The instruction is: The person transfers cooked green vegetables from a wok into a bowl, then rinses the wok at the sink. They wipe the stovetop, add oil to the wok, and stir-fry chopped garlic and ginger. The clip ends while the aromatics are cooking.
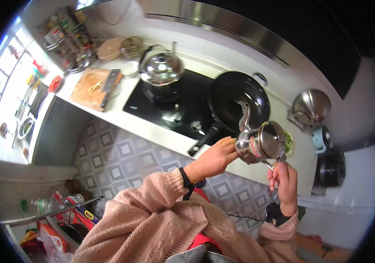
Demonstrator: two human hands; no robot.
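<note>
A stainless steel long-spouted pot (251, 146) with a lid is tilted, its curved spout over the black wok (240, 98). My right hand (282, 177) grips the pot by its handle. Against the pot's lower side rest the fingers of my left hand (212, 159), supporting it. The wok sits on the right part of the black glass cooktop (161, 113), its long handle pointing towards me. Whether anything flows from the spout cannot be made out. A lidded steel pot (162, 72) stands on the left part of the cooktop.
Left of the cooktop lies a wooden cutting board (83, 88) with a cleaver (110, 82) and chopped pale pieces. A plate of chopped greens (287, 143) is close behind the pot's handle. Beyond stand a steel lid on a rack (310, 107) and a light blue appliance (320, 139).
</note>
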